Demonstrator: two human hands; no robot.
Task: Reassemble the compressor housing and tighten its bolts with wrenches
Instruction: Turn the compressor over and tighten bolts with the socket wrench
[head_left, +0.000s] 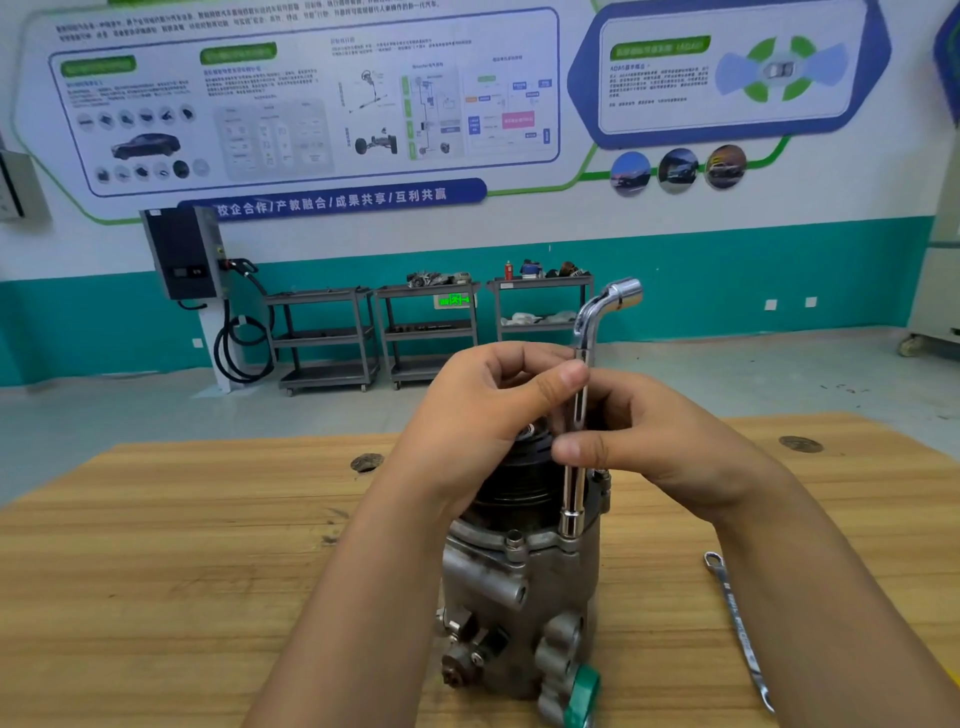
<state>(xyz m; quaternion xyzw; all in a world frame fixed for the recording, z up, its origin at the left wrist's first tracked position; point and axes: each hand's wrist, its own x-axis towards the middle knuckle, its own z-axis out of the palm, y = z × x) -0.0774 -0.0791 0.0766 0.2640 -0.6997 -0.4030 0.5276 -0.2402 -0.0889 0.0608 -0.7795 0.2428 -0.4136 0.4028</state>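
Centre frame: the left hand (498, 410) and, just below it, the right hand (654, 441) each clench their grip on an upright L-shaped socket wrench (573, 499), its lower socket on the compressor housing (498, 582) standing lower centre on the wooden tabletop (208, 545); a ring spanner (737, 629) lies lower right

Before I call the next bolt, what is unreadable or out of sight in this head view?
Head view only.
- The bolt under the socket wrench: covered by its lower socket end.
- The pulley atop the compressor: mostly behind the left hand and right hand.
- Compressor base and green roll: cut off by the bottom edge.
- Size marking on the spanner: blurred.
- Flange's far side: hidden by the housing itself.
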